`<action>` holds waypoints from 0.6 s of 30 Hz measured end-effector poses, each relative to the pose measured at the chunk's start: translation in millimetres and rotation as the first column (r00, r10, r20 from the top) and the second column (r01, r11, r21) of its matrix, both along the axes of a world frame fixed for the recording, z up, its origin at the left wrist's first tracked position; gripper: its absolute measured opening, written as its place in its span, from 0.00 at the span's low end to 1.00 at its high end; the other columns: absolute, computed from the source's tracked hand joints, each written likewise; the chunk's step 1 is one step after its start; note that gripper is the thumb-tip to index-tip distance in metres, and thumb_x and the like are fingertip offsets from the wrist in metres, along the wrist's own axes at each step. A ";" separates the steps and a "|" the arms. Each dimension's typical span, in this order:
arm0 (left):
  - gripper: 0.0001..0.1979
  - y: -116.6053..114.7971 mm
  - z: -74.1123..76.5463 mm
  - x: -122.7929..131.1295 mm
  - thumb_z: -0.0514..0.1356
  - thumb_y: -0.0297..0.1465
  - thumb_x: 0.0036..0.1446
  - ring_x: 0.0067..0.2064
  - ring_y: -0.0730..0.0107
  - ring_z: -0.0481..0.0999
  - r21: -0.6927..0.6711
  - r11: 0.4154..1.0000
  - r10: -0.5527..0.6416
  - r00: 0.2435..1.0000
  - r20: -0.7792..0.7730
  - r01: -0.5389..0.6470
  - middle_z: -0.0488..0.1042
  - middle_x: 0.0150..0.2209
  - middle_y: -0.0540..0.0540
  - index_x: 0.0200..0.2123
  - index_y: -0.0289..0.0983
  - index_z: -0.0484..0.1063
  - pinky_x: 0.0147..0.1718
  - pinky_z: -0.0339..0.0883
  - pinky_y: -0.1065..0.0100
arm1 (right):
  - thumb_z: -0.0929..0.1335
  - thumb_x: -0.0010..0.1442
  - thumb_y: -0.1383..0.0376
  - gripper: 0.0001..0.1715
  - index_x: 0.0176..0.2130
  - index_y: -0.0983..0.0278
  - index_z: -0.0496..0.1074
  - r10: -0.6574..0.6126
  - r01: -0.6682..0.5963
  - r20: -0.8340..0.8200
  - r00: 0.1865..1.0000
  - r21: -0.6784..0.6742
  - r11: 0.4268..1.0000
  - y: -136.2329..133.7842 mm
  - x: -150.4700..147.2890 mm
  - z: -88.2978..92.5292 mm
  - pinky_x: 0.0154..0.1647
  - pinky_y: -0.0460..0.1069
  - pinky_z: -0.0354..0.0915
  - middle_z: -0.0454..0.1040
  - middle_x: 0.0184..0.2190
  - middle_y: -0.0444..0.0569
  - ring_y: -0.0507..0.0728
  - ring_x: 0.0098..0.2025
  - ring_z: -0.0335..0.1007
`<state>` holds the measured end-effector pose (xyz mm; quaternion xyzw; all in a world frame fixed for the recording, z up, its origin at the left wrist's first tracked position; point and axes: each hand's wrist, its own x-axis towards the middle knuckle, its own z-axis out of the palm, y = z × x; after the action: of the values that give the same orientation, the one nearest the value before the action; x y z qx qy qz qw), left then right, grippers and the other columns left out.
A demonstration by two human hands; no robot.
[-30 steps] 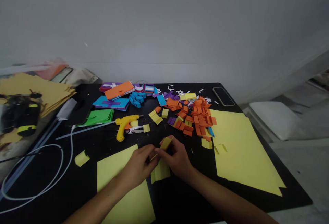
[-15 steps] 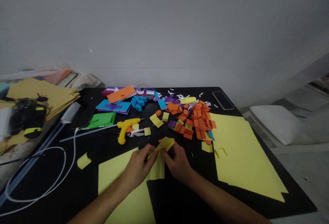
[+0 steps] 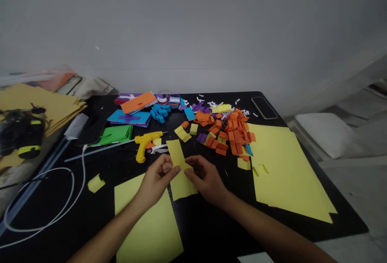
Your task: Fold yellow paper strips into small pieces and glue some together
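Between my two hands is a strip of yellow paper (image 3: 181, 186), held upright above the black table. My left hand (image 3: 159, 172) pinches its left edge between thumb and fingers. On the opposite edge, my right hand (image 3: 205, 176) grips it the same way, thumb in front. Under my left forearm lies a larger yellow sheet (image 3: 148, 222). Just beyond my left hand rest a yellow glue gun (image 3: 146, 144) and scissors (image 3: 159, 149), partly covered. A small folded yellow piece (image 3: 96, 183) sits farther left.
Folded orange paper pieces (image 3: 237, 134) are heaped beyond my right hand. Large yellow sheets (image 3: 281, 170) cover the table's right side, with a phone (image 3: 264, 107) behind. Blue packets (image 3: 130, 118) and green paper (image 3: 116, 134) lie back left. A white cable (image 3: 84, 174) loops at left.
The yellow strip, folded over at its top before, is now opened out flat and upright between my hands. The view has shifted slightly.
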<state>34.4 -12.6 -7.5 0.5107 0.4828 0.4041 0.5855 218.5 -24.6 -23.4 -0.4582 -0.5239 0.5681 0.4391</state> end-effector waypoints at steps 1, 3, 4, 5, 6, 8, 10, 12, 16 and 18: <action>0.17 0.5 1.7 0.2 0.69 0.44 0.57 0.26 0.74 0.68 -0.011 1.000 -0.010 1.000 0.027 0.010 0.69 0.24 0.55 0.36 0.37 0.70 0.27 0.63 0.73 | 0.73 0.62 0.58 0.15 0.47 0.61 0.74 -0.016 0.016 -0.011 1.000 -0.031 0.999 0.6 -0.3 -0.5 0.40 0.50 0.73 0.79 0.39 0.50 0.57 0.40 0.78; 0.16 1.2 3.5 0.5 0.68 0.43 0.58 0.27 0.73 0.71 -0.018 0.999 -0.034 0.998 0.059 0.035 0.72 0.25 0.54 0.37 0.37 0.71 0.29 0.66 0.72 | 0.74 0.60 0.57 0.14 0.43 0.61 0.76 -0.039 0.038 -0.012 0.999 -0.065 0.997 1.2 -0.2 -0.1 0.35 0.49 0.71 0.79 0.34 0.47 0.56 0.35 0.76; 0.16 1.5 3.4 0.3 0.68 0.43 0.58 0.28 0.72 0.73 -0.014 0.999 -0.043 0.997 0.061 0.044 0.73 0.26 0.53 0.38 0.37 0.72 0.29 0.68 0.71 | 0.74 0.60 0.57 0.13 0.43 0.61 0.77 -0.045 0.044 -0.005 0.999 -0.071 0.997 1.4 0.0 0.7 0.33 0.48 0.70 0.79 0.33 0.47 0.55 0.33 0.76; 0.16 1.8 2.7 -0.1 0.69 0.43 0.57 0.29 0.70 0.74 -0.007 0.999 -0.049 0.998 0.051 0.049 0.74 0.27 0.52 0.38 0.37 0.73 0.30 0.69 0.70 | 0.74 0.60 0.57 0.13 0.42 0.62 0.78 -0.047 0.047 0.004 0.999 -0.071 0.996 1.4 0.3 1.8 0.33 0.48 0.69 0.79 0.32 0.46 0.55 0.33 0.75; 0.16 2.1 1.6 -0.8 0.69 0.43 0.56 0.29 0.69 0.75 0.001 0.999 -0.049 0.998 0.026 0.049 0.75 0.27 0.52 0.37 0.37 0.73 0.30 0.70 0.69 | 0.73 0.60 0.57 0.13 0.42 0.62 0.78 -0.048 0.048 0.014 0.999 -0.066 0.997 1.4 0.6 3.1 0.33 0.48 0.69 0.80 0.32 0.46 0.55 0.33 0.75; 0.17 2.9 -0.6 -3.2 0.71 0.43 0.53 0.30 0.66 0.77 0.008 0.999 -0.033 0.999 -0.034 0.034 0.77 0.28 0.50 0.35 0.37 0.74 0.30 0.72 0.67 | 0.73 0.60 0.58 0.11 0.41 0.62 0.80 -0.043 0.044 0.033 0.999 -0.047 0.998 1.3 1.1 5.1 0.35 0.49 0.69 0.81 0.33 0.47 0.56 0.34 0.76; 0.18 3.6 -1.3 -6.2 0.73 0.42 0.50 0.31 0.64 0.79 0.009 1.000 -0.001 0.997 -0.079 0.002 0.80 0.31 0.48 0.37 0.37 0.75 0.31 0.74 0.66 | 0.74 0.59 0.59 0.12 0.42 0.61 0.79 -0.035 0.036 0.027 0.999 -0.043 0.998 1.1 1.2 6.1 0.36 0.49 0.70 0.81 0.34 0.47 0.56 0.35 0.77; 0.20 4.0 0.2 -9.1 0.74 0.39 0.48 0.33 0.63 0.81 0.021 0.999 0.032 0.994 -0.102 -0.030 0.81 0.36 0.46 0.41 0.37 0.76 0.32 0.76 0.65 | 0.74 0.58 0.59 0.12 0.43 0.60 0.79 -0.034 0.034 0.001 0.999 -0.052 0.998 1.0 1.0 6.0 0.35 0.49 0.69 0.81 0.34 0.46 0.56 0.35 0.77; 0.14 4.3 5.5 -12.5 0.72 0.36 0.53 0.36 0.62 0.81 0.079 0.996 -0.029 0.994 -0.109 0.037 0.81 0.37 0.45 0.42 0.37 0.78 0.34 0.75 0.66 | 0.75 0.58 0.60 0.10 0.40 0.61 0.78 -0.029 0.029 -0.010 1.000 -0.033 0.999 0.6 0.5 5.3 0.35 0.48 0.69 0.81 0.34 0.46 0.55 0.35 0.77; 0.10 4.0 6.8 -12.5 0.69 0.35 0.57 0.38 0.61 0.81 0.128 0.987 -0.079 0.991 -0.112 0.093 0.81 0.37 0.44 0.40 0.36 0.79 0.37 0.75 0.66 | 0.75 0.58 0.60 0.09 0.39 0.61 0.78 -0.025 0.025 0.000 1.000 -0.022 0.999 0.6 0.3 5.2 0.35 0.48 0.68 0.81 0.34 0.46 0.55 0.35 0.77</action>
<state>21.9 -8.5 -0.7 0.5896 0.4628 0.3820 0.5406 218.8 -24.1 -18.2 -0.4694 -0.5120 0.5683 0.4410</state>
